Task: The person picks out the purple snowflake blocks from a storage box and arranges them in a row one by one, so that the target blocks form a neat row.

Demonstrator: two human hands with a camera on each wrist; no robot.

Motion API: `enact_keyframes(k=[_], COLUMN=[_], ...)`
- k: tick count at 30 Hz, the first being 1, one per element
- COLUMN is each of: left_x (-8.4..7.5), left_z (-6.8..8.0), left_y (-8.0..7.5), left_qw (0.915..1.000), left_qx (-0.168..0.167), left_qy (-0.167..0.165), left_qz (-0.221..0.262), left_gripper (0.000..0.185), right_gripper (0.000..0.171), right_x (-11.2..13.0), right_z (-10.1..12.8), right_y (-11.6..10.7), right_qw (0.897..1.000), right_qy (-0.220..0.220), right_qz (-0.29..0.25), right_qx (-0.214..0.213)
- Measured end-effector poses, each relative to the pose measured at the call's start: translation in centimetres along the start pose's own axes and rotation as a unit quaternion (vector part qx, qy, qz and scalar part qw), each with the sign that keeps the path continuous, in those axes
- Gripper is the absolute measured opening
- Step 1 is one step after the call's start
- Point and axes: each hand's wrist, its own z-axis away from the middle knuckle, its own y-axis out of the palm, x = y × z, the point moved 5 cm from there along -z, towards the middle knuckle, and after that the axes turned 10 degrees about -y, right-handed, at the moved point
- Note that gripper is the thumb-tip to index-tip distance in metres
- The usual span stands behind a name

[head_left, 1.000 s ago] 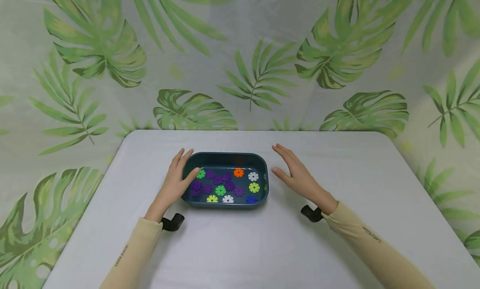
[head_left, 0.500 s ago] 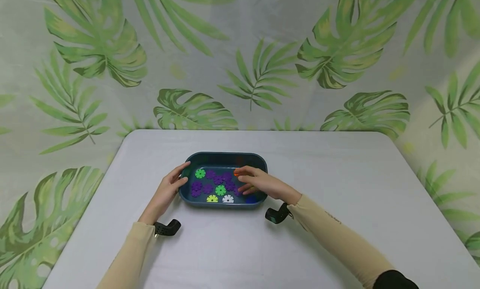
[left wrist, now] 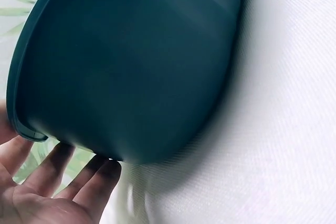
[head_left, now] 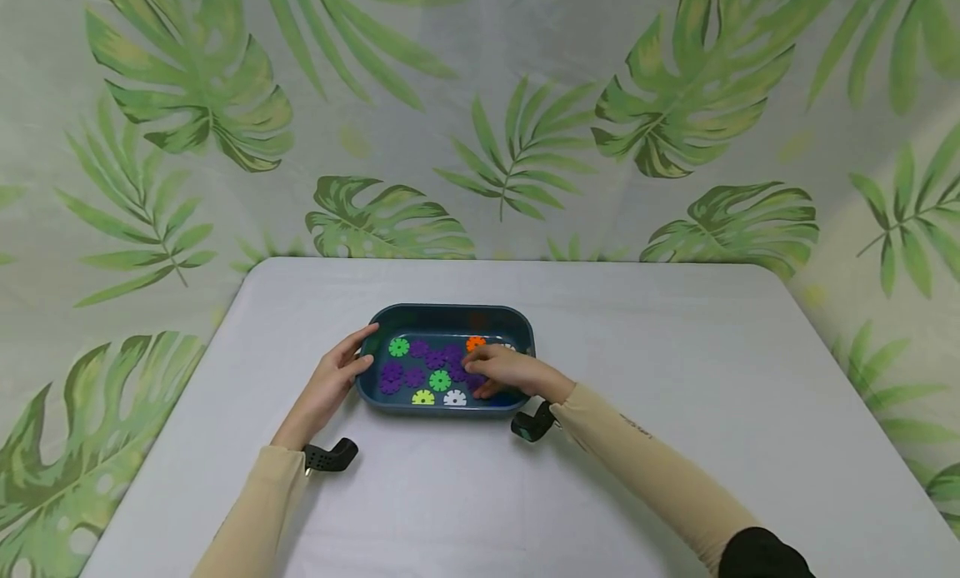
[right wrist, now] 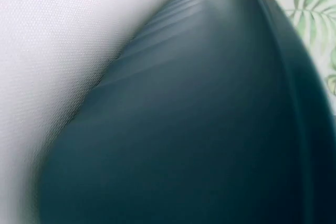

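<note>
Since the earlier frame, my right hand (head_left: pixel 513 373) has crossed from beside the tray (head_left: pixel 450 314) into it and now rests on the purple discs (head_left: pixel 442 361), fingers curled; whether they pinch one I cannot tell. My left hand (head_left: pixel 330 382) lies relaxed against the tray's left wall, thumb at the rim. The tray sits mid-surface (head_left: pixel 675 395) between both forearms. I judge the notched discs light, stiff and slightly slippery; take one by its edge with thumb and fingertip.
</note>
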Motion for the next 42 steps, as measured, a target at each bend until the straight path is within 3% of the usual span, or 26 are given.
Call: enact_keyframes(k=[4, 10, 16, 21, 26, 31, 37, 42], left_x=[0.0, 0.3, 0.6, 0.8, 0.8, 0.9, 0.9, 0.8], left_z=[0.0, -0.1, -0.2, -0.2, -0.2, -0.1, -0.1, -0.1], left_y=[0.0, -0.1, -0.2, -0.2, -0.2, -0.3, -0.4, -0.3], left_qw=[1.0000, 1.0000, 1.0000, 1.0000, 1.0000, 1.0000, 0.9999, 0.9999], left_qx=[0.005, 0.005, 0.007, 0.008, 0.005, 0.004, 0.000, -0.003], left_qy=[0.002, 0.000, -0.002, -0.001, -0.002, 0.001, 0.001, 0.001], left_qz=[0.002, -0.005, -0.005, -0.001, -0.005, -0.008, -0.012, -0.017], left_gripper=[0.053, 0.053, 0.053, 0.053, 0.052, 0.052, 0.051, 0.051], right_gripper=[0.023, 0.010, 0.015, 0.018, 0.019, 0.024, 0.026, 0.026], right_x=[-0.1, 0.2, 1.1, 1.9, 0.9, -1.8, -5.3, -6.6], right_z=[-0.3, -0.2, 0.6, 2.3, 4.2, 5.5, 5.3, 4.6], right_y=[0.1, 0.2, -0.8, -3.2, -6.9, -10.1, -11.1, -11.1], right_qw=[0.999, 0.993, 0.990, 0.985, 0.983, 0.977, 0.981, 0.983], right_qy=[-0.002, -0.056, -0.118, -0.157, -0.138, -0.106, -0.064, -0.052], right_qz=[0.028, 0.105, 0.067, 0.040, -0.006, -0.032, -0.025, -0.002], right_qx=[-0.016, -0.028, -0.031, -0.057, -0.119, -0.183, -0.179, -0.175])
